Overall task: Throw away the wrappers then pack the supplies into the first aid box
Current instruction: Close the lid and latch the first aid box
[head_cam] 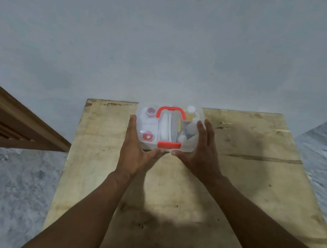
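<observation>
1. Clear first aid box at the far edge of the plywood counter, close to the grey wall; lid down, red handle folded flat on top, red latch on the near side
2. Visible through the lid: two red-capped containers at left, white items in the middle, white bottles at right
3. Left hand flat against the box's left side, fingers straight and together, thumb reaching along the near bottom edge
4. Right hand mirrored on the right side, fingers straight, slightly spread, thumb tip near the left thumb, just apart, below the latch
5. Neither hand curled round anything; palms open
6. Mottled grey floor either side of the counter; slatted wooden frame at left
</observation>
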`<state>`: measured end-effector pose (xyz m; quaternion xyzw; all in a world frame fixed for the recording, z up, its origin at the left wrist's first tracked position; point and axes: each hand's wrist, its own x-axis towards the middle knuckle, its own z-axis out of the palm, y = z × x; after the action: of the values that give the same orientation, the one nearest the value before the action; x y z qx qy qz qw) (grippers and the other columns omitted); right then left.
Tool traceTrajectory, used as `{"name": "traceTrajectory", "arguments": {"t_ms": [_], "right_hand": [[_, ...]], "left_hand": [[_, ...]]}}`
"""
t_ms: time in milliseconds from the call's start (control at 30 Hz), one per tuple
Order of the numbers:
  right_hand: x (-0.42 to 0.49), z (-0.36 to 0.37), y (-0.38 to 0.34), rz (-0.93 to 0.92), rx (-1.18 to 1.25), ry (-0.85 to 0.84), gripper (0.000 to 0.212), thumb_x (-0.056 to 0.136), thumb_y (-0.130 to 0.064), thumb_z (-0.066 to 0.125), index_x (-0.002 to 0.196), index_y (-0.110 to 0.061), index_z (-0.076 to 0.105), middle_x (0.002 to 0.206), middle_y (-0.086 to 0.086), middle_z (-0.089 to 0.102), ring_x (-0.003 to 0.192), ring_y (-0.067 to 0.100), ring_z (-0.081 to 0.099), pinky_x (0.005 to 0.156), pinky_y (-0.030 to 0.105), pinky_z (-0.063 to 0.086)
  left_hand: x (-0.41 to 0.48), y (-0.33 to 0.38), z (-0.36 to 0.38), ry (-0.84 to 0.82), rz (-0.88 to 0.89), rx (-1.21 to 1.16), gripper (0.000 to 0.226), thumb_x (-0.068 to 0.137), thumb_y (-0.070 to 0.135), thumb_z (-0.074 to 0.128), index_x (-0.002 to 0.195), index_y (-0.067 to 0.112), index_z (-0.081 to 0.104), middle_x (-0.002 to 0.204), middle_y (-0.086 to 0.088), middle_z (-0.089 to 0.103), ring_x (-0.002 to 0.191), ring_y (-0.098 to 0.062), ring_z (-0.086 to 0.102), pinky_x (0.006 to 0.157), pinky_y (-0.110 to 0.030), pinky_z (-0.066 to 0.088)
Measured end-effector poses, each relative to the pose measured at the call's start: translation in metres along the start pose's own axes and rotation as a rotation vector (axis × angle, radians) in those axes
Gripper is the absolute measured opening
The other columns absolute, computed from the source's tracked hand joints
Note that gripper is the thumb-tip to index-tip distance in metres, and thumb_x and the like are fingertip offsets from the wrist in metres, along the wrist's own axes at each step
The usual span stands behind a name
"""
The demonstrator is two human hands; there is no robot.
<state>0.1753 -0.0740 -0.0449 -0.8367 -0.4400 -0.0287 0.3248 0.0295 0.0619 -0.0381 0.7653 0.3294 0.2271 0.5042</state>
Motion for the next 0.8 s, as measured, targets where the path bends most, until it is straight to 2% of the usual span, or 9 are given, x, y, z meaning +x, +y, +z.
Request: {"name": "traceTrajectory", "arguments": {"t_ms": [67,133,267,333,433,533,600,700,800], "right_hand": [[0.001,0.005,0.001,0.021,0.001,0.008,0.102,0.069,-0.068,0.065,0.141,-0.011,0.021,0.148,0.025,0.032,0.135,0.038,0.036,0.101,0.053,0.046],[0.001,0.012,0.004,0.050,-0.013,0.018,0.099,0.071,-0.062,0.069,0.142,-0.013,0.020,0.146,0.025,0.036,0.131,0.038,0.041,0.095,0.052,0.050],[0.002,0.020,0.001,0.066,-0.039,0.114,0.084,0.080,-0.050,0.070,0.139,-0.012,0.024,0.141,0.023,0.043,0.123,0.033,0.049,0.088,0.045,0.055],[0.002,0.021,-0.003,0.067,-0.049,0.133,0.081,0.082,-0.054,0.065,0.138,-0.011,0.026,0.140,0.023,0.043,0.121,0.033,0.050,0.087,0.043,0.053],[0.002,0.021,-0.004,0.087,-0.068,0.133,0.081,0.082,-0.064,0.054,0.138,-0.013,0.024,0.142,0.024,0.041,0.124,0.035,0.049,0.088,0.043,0.053],[0.003,0.019,-0.006,0.104,-0.059,0.122,0.083,0.081,-0.066,0.053,0.139,-0.015,0.022,0.143,0.023,0.040,0.124,0.035,0.049,0.089,0.045,0.053],[0.004,0.015,-0.009,0.132,-0.052,0.102,0.086,0.078,-0.065,0.058,0.139,-0.015,0.023,0.143,0.023,0.040,0.123,0.035,0.049,0.089,0.045,0.052],[0.004,0.011,-0.014,0.168,-0.033,0.064,0.089,0.075,-0.058,0.067,0.140,-0.011,0.029,0.143,0.022,0.041,0.123,0.036,0.050,0.091,0.044,0.051],[0.006,0.003,-0.019,0.240,0.042,0.038,0.094,0.069,-0.046,0.081,0.140,-0.006,0.035,0.143,0.020,0.041,0.126,0.032,0.046,0.096,0.043,0.048]], "left_hand": [[0.001,-0.004,0.003,0.018,-0.014,-0.043,0.102,0.078,0.038,0.081,0.153,0.011,0.017,0.155,0.004,0.033,0.139,-0.009,0.040,0.112,-0.027,0.041],[0.003,-0.011,0.004,0.015,-0.057,-0.042,0.110,0.074,0.045,0.081,0.156,0.014,0.014,0.159,-0.004,0.027,0.144,-0.020,0.036,0.116,-0.036,0.035],[0.008,-0.020,0.004,0.089,-0.043,0.185,0.114,0.074,0.034,0.084,0.157,0.010,0.010,0.162,-0.009,0.020,0.148,-0.025,0.025,0.115,-0.029,0.022],[0.010,-0.023,0.005,0.101,-0.026,0.203,0.112,0.075,0.036,0.083,0.157,0.010,0.011,0.162,-0.009,0.019,0.149,-0.025,0.025,0.116,-0.029,0.021],[0.012,-0.025,0.007,0.071,-0.009,0.086,0.108,0.076,0.044,0.080,0.157,0.013,0.014,0.161,-0.006,0.025,0.146,-0.023,0.032,0.119,-0.037,0.030],[0.009,-0.024,0.008,0.073,-0.016,-0.105,0.105,0.076,0.063,0.072,0.154,0.017,0.020,0.155,0.000,0.036,0.138,-0.018,0.044,0.110,-0.043,0.044],[0.009,-0.020,0.007,0.060,-0.040,-0.141,0.104,0.074,0.068,0.070,0.153,0.018,0.023,0.152,0.000,0.039,0.136,-0.019,0.047,0.108,-0.043,0.047],[0.010,-0.014,0.002,0.037,0.002,-0.128,0.101,0.075,0.056,0.078,0.151,0.017,0.024,0.150,0.002,0.041,0.134,-0.019,0.049,0.107,-0.041,0.048],[0.015,-0.012,-0.004,0.027,0.085,-0.070,0.094,0.071,0.036,0.088,0.144,0.022,0.030,0.138,0.010,0.044,0.125,-0.007,0.052,0.098,-0.016,0.049]]}}
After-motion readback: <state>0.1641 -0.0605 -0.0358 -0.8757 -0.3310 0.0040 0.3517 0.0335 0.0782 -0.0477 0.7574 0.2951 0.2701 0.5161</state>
